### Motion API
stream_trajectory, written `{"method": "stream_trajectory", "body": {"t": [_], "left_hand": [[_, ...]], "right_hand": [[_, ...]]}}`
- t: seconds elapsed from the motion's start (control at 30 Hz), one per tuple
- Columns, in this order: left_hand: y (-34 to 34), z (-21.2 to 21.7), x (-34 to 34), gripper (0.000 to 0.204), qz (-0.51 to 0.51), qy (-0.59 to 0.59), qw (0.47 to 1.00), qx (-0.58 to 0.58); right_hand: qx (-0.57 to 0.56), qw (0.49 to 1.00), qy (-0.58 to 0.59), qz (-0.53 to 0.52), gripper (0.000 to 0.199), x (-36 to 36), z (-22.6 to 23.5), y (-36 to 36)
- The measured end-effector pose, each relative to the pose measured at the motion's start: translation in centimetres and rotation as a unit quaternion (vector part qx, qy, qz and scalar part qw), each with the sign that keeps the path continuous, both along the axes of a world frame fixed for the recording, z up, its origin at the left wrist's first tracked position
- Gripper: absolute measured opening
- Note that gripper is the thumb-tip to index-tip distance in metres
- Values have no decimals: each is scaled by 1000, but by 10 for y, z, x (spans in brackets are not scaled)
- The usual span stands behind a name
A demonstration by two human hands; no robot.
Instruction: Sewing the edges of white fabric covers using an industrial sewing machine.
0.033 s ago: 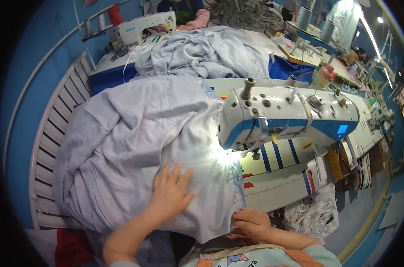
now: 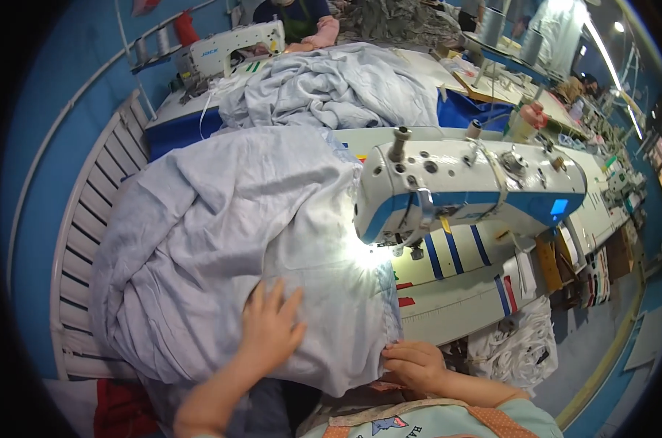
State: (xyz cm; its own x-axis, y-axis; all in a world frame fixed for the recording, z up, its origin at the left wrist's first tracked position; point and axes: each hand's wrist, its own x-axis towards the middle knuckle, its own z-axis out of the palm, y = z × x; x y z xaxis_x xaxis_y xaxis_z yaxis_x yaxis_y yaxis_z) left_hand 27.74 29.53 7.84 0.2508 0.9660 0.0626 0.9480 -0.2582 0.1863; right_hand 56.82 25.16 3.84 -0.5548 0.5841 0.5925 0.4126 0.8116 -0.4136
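A large pale blue-grey piece of fabric (image 2: pixel 199 241) lies in folds over the sewing table, its right edge running under the head of a white and blue sewing machine (image 2: pixel 477 179). The machine's lamp glares on the cloth and hides the needle. My left hand (image 2: pixel 271 328) rests on the fabric with its fingers spread. At the near right corner of the cloth, my right hand (image 2: pixel 415 365) pinches the edge between thumb and fingers.
Beyond lies another heap of pale cloth (image 2: pixel 331 84) by a second sewing machine (image 2: pixel 236 44), where a person (image 2: pixel 302 22) works. A white slatted rail (image 2: pixel 90 226) borders the left side. White material (image 2: pixel 517 343) is bundled below the table at right.
My left hand has slid slightly left and nearer to me over the fabric. My right hand stays on the cloth's edge.
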Motion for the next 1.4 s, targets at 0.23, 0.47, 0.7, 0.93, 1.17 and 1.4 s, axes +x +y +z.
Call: {"method": "stream_trajectory", "body": {"t": [0.23,0.47,0.7,0.93,1.17,1.4], "left_hand": [[-23,-33,-60,45,73,-67,991,95],[-114,-60,-30,13,-83,-184,963,177],[-311,-187,-22,9,464,-354,782,-219],[-289,-232,0,9,470,-455,716,-243],[-269,-211,9,9,445,-465,721,-257],[-248,-206,6,10,441,-459,719,-278]], "right_hand": [[-12,998,65,-16,17,-5,-8,-4],[26,993,87,-70,15,-9,-15,-13],[42,989,128,-56,17,-10,-15,-11],[44,992,107,-46,18,-11,-15,-10],[19,992,121,-44,15,-8,-16,-10],[41,991,118,-52,15,-3,-27,-13]]}}
